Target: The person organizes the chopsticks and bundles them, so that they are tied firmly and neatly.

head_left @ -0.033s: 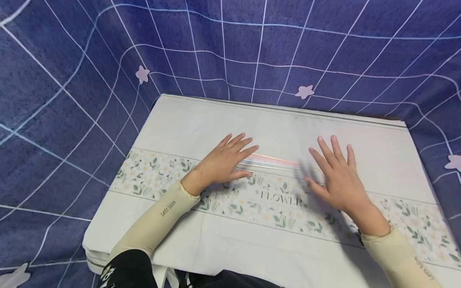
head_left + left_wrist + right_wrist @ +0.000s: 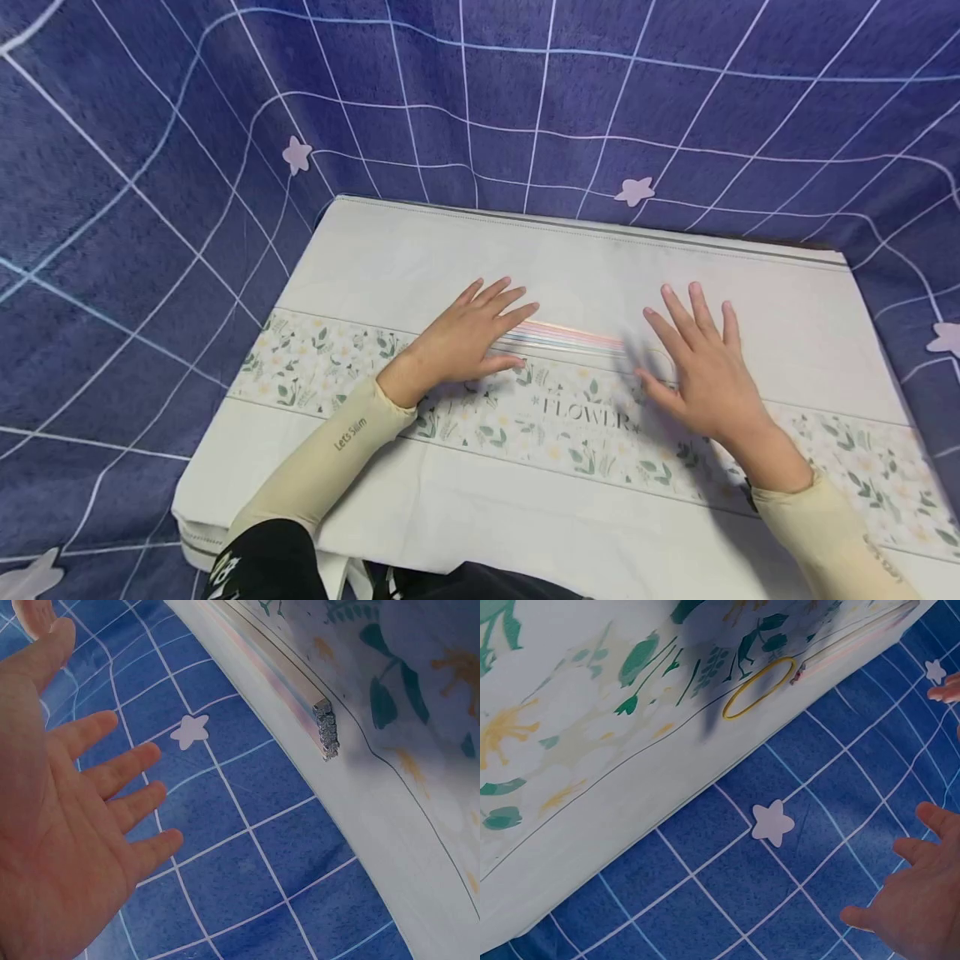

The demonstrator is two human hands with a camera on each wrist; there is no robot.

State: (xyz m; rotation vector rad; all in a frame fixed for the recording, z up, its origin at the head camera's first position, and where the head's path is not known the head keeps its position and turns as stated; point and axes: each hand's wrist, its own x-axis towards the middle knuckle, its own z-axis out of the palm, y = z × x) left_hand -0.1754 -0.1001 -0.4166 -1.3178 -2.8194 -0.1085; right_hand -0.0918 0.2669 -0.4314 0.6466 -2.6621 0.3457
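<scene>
A flat bundle of thin pastel strips (image 2: 566, 340), in pink, blue and white, lies across the middle of a white cover. In the left wrist view its end (image 2: 327, 731) looks shiny and uneven; their exact kind is unclear. Beside the other end is a thin yellow loop, like a rubber band (image 2: 769, 695). My left hand (image 2: 468, 337), palm down with fingers spread, is over the bundle's left end and hides part of it. To the right of the loop, my right hand (image 2: 708, 379) hovers with fingers spread, casting a shadow. Neither hand holds anything.
The white cover (image 2: 480, 250) has a floral band lettered "FLOWER" and spans the tabletop. Behind and at both sides hangs a blue gridded cloth (image 2: 510, 100) with pale stars. The person's dark clothing (image 2: 480, 583) is at the near edge.
</scene>
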